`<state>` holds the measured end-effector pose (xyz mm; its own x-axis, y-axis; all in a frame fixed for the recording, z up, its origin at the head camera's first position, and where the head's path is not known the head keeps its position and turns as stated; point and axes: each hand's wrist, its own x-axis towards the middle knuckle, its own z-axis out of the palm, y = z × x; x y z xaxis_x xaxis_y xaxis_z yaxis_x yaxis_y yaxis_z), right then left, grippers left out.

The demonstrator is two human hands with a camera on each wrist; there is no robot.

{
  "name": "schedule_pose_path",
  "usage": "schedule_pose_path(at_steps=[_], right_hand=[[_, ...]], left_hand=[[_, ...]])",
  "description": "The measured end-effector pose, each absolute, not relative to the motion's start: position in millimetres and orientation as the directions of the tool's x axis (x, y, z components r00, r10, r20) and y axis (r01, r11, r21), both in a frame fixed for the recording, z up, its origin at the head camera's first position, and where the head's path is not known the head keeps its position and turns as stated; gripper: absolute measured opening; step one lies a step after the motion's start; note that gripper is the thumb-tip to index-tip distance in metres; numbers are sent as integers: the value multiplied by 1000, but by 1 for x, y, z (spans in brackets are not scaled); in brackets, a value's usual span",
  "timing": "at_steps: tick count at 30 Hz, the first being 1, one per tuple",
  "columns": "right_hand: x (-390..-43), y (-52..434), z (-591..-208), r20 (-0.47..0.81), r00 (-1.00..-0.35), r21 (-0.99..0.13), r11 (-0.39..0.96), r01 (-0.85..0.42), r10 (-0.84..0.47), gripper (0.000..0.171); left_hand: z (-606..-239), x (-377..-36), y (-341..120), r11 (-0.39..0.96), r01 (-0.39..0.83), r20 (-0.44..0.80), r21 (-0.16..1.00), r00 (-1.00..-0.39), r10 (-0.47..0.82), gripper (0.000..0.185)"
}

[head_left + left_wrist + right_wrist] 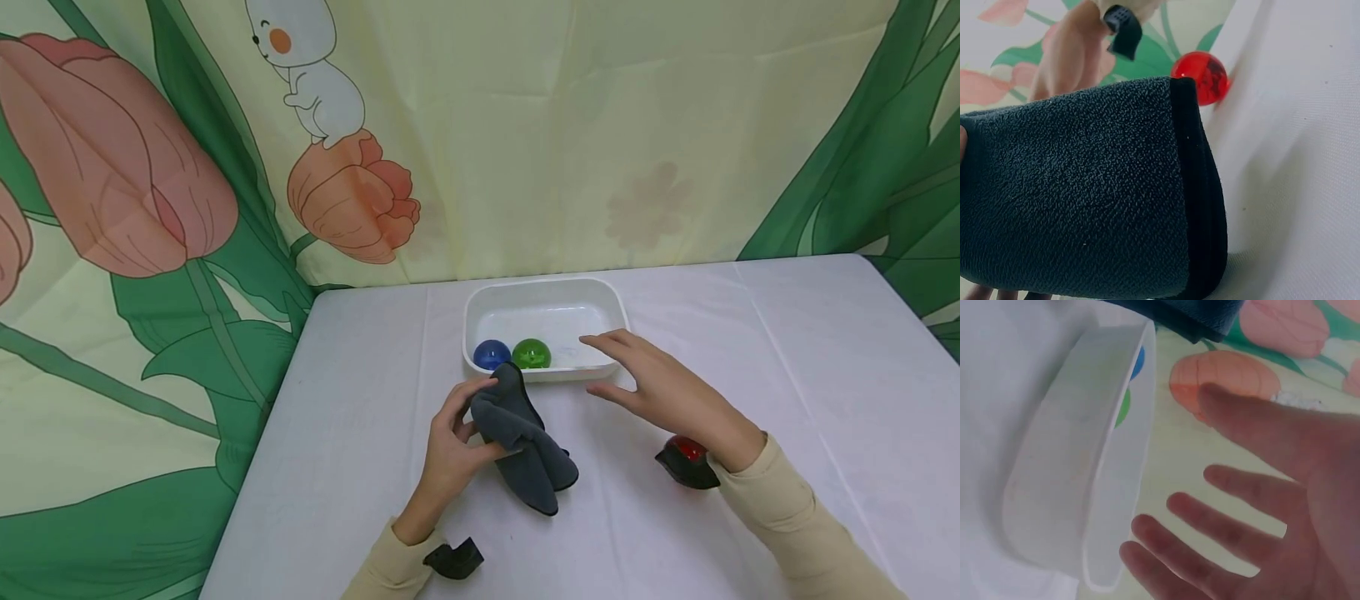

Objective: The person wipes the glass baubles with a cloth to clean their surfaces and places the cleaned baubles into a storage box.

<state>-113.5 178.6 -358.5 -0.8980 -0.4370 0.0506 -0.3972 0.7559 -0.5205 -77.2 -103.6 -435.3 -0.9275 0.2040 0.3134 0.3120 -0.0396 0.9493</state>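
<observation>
My left hand (457, 433) grips a folded dark grey cloth (525, 446) that droops onto the white table just in front of a white rectangular tub (545, 293). The cloth (1085, 194) fills the left wrist view. Inside the tub lie a blue ball (492, 354) and a green ball (531, 353). My right hand (645, 379) hovers open, fingers spread, over the tub's near right corner (1104, 506), holding nothing. A red ball (684, 450) lies on the table under my right wrist; the red ball (1202, 76) also shows in the left wrist view.
The table (825, 375) is covered with a white sheet and backed by a floral curtain (150, 208). Its left edge runs diagonally toward the near left. Black wrist camera mounts (453, 558) sit on both forearms.
</observation>
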Motion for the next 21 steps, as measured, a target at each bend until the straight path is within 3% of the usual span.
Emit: schedule_pose_path(at_steps=[21], right_hand=[[-80, 224, -378, 37, -876, -519, 740, -429, -481, 62]], left_hand=[[-433, -76, -104, -23, 312, 310, 950, -930, 197, 73]])
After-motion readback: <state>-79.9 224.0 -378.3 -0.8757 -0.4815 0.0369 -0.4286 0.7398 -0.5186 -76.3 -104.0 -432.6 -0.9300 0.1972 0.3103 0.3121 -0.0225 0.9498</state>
